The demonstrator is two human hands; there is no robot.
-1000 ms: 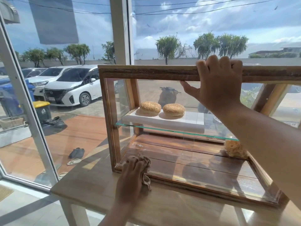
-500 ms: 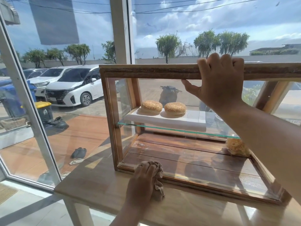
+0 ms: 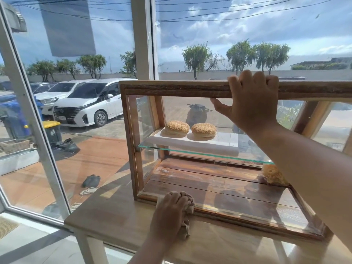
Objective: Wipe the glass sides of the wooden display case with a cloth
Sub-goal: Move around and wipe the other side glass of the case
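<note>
Cloth (image 3: 187, 221) bunched soft in left hand (image 3: 170, 216), at 6 o'clock against display case (image 3: 171, 90) front glass.
Right hand (image 3: 251, 100) grips the top rail; glass is probably fragile, so hold the wood.

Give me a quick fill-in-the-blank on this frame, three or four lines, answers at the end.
1. The left hand presses a ____ against the bottom front edge of the display case.
2. The right hand grips the case's ____ rail.
3. The number of sesame buns on the white tray is ____.
4. The tray rests on a shelf made of ____.

Answers: cloth; top; two; glass
</note>
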